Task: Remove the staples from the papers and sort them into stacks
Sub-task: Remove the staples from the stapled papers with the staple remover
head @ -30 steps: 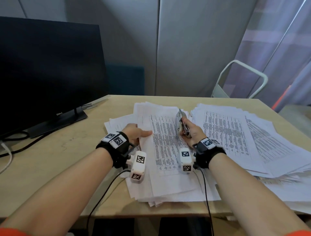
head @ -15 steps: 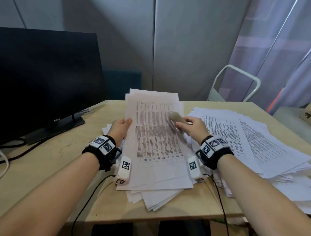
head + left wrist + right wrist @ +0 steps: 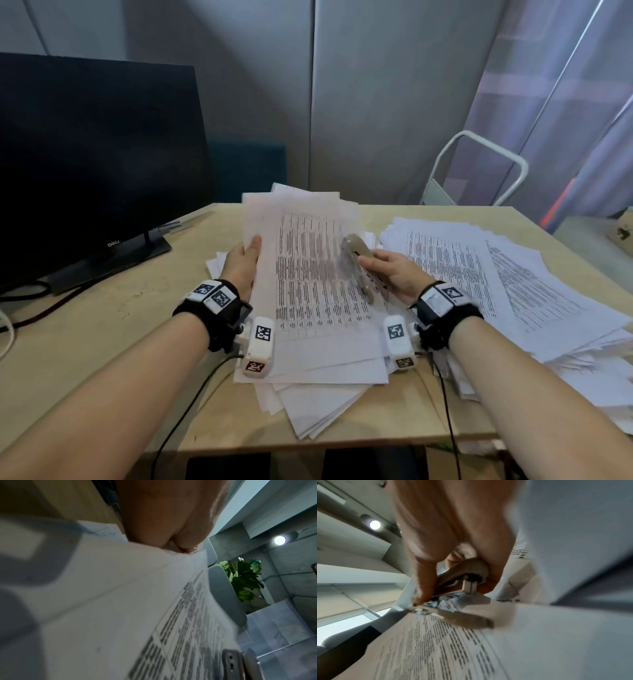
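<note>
Several printed sheets (image 3: 308, 274), blurred, tilted between left hand (image 3: 241, 265) and right hand (image 3: 394, 277).

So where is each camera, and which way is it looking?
Head: on the person's head, looking forward and down at the table; both forearms, left hand and right hand show.
Left wrist: on the left wrist, looking along the hand and upward; the left hand's fingers grip the lifted papers.
Right wrist: on the right wrist, looking along the hand; its fingers hold the staple remover.
Shared: all three show the lifted papers and the staple remover.
</note>
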### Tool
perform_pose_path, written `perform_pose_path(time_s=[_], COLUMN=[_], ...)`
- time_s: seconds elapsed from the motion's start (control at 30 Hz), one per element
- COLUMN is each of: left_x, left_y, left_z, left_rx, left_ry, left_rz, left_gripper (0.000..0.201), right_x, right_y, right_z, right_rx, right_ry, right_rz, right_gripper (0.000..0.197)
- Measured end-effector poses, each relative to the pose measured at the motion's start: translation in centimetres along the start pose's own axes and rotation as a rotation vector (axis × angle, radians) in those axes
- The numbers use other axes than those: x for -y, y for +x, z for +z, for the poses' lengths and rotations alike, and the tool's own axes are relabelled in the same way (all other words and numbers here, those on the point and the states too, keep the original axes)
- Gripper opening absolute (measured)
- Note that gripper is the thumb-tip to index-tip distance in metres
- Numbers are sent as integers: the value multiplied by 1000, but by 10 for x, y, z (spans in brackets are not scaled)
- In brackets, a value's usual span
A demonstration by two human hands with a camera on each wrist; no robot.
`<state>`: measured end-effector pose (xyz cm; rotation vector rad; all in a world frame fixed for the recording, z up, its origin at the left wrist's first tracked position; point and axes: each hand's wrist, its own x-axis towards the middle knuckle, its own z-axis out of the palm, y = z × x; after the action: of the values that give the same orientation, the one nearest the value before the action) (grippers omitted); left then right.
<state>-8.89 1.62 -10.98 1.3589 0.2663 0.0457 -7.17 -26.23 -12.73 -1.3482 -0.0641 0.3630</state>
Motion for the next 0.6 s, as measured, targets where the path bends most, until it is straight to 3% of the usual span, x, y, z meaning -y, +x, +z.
perform_pose_path(time_s=[0.13, 0.27, 0.4, 0.5, 0.6], left_x=[6, 7, 5, 9, 6], left_y=[20, 33, 25, 16, 4], left_z=[-23, -57, -56, -29, 3], left_rx=[-34, -82, -16, 65, 144], left_ry=[45, 111, 79, 47, 101], left_rz=[7, 24, -47, -80, -55], left_gripper=[38, 43, 42, 37, 29], right_x=[1, 6, 9, 11, 11], right_y=[7, 4, -2, -2, 2], right_z=[-6, -35, -39, -14, 13], right_rx=[-299, -441, -386, -259, -137], right_ry=[-248, -167, -43, -12, -172], right_rz=[-122, -182, -201, -165, -77], right_gripper=[34, 42, 53, 41, 47])
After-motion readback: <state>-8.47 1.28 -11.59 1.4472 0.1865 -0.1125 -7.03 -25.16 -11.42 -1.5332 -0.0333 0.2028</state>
